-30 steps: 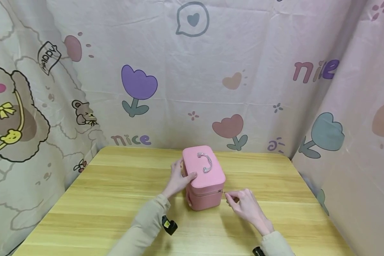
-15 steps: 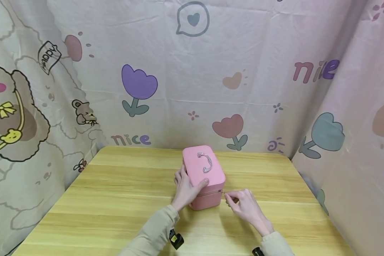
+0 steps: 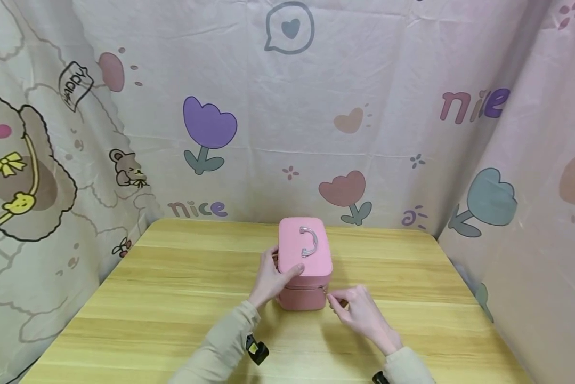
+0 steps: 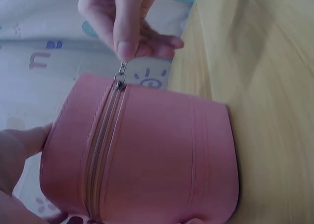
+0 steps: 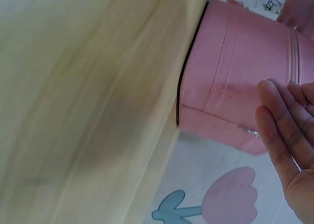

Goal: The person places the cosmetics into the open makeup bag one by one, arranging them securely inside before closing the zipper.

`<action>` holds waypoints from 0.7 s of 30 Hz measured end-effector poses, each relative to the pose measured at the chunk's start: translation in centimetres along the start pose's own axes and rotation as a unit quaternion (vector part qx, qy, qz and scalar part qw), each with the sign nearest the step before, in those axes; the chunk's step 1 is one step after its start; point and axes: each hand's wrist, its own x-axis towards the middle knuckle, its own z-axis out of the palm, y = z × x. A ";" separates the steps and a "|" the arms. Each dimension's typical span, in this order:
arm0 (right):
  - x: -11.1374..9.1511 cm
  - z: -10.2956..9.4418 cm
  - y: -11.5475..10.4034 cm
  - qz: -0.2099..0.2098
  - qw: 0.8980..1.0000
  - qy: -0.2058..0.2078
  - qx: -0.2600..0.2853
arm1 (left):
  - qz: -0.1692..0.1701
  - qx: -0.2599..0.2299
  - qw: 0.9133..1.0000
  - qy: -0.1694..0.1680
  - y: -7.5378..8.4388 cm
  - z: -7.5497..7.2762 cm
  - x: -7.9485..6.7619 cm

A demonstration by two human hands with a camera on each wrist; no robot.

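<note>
A pink box-shaped cosmetic case (image 3: pixel 305 261) stands upright on the table, its lid down and a silver handle (image 3: pixel 314 242) on top. My left hand (image 3: pixel 269 280) grips its left side, thumb on the lid near the front edge and fingers down the side, partly hidden. At the front right corner, my right hand (image 3: pixel 361 314) pinches the small metal zipper pull (image 4: pixel 122 68) between thumb and fingers. In the left wrist view the chain of the pull is stretched out from the slider (image 4: pixel 119 85). The zipper (image 4: pixel 100 150) runs along the front below the lid, its teeth together there.
The wooden table (image 3: pixel 172 298) reaches back to a patterned curtain (image 3: pixel 277 106) that also hangs at both sides. Black wrist cameras (image 3: pixel 257 350) sit below the sleeves. On the case's right side, a small metal fitting (image 5: pixel 251 132) shows in the right wrist view.
The case has turned slightly, its front now squarer to me. My left hand slid forward over the lid, then back left. My right hand shifted slightly left, still holding the zipper pull.
</note>
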 end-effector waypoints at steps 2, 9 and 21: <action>0.1 0.3 -0.3 -0.005 1.000 -0.005 0.003 | -0.005 -0.021 1.000 -0.005 -0.2 -0.4 0.4; 0.6 1.1 -1.0 -0.015 1.000 -0.013 0.015 | -0.024 -0.056 0.998 -0.035 -0.9 -1.9 1.3; 1.2 1.8 -1.8 -0.005 1.000 -0.026 0.013 | -0.019 -0.078 0.992 -0.095 -1.6 -3.4 2.7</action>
